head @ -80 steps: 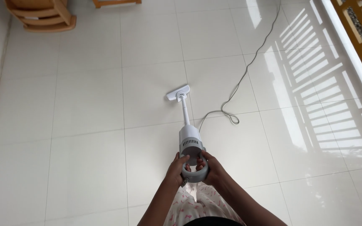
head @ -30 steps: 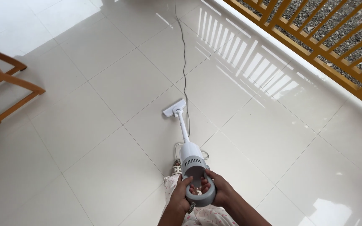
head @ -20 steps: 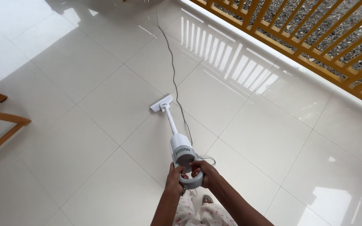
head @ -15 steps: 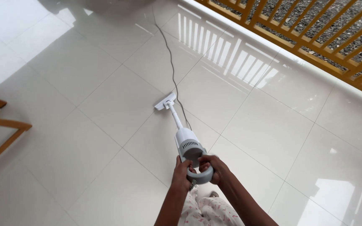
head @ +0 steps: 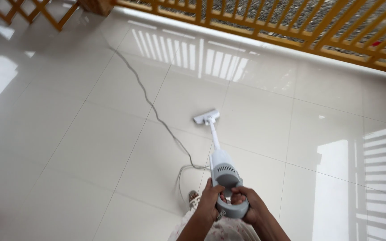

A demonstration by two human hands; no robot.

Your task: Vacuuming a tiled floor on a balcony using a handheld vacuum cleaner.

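Down at frame bottom, my left hand and right hand grip the stick vacuum; cord loops near my foot, trip or snag risk.

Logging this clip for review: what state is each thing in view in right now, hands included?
Left hand: closed on the loop handle's left side.
Right hand: closed on the loop handle's right side.
Stick vacuum: tilted forward, held by both hands.
Floor head: flat on the tiled floor.
Power cord: slack, winding across the tiles, looped near the person's foot.
Yellow railing: upright along the floor's edge.
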